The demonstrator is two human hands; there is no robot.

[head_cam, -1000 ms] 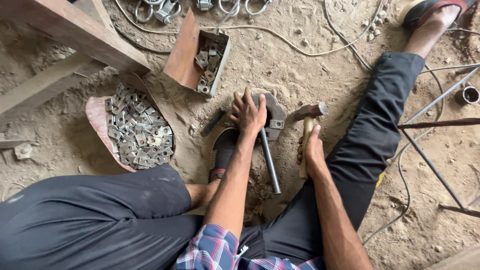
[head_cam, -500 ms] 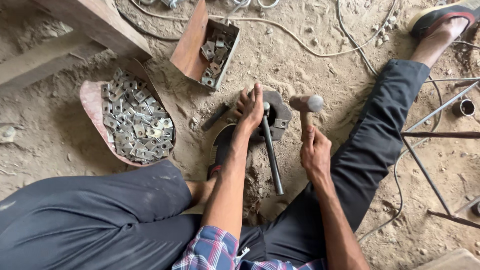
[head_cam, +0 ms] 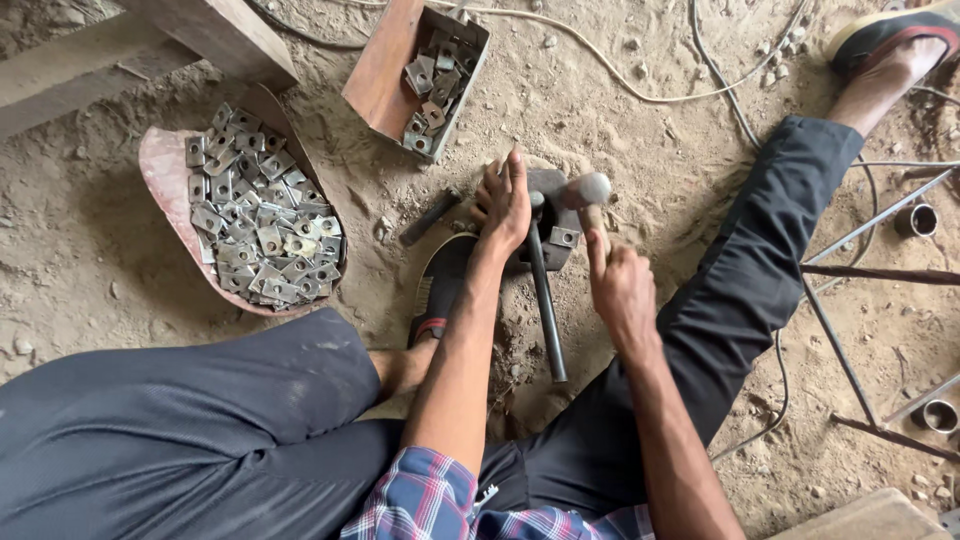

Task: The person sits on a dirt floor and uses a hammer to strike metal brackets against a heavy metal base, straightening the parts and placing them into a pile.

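1. The hammer point(head_cam: 590, 205) sat gripped in our right hand point(head_cam: 622, 290), head over the metal block point(head_cam: 553, 225) on the sandy floor point(head_cam: 650, 130).
2. Our left hand point(head_cam: 503, 205) pressed flat beside it, fingers spread.
3. We judged a glancing blow could catch those fingers.

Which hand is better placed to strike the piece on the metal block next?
Right. The right hand grips the hammer, whose head sits at the metal block. The left hand is spread on the block beside the rod, steadying things, so probably not free.
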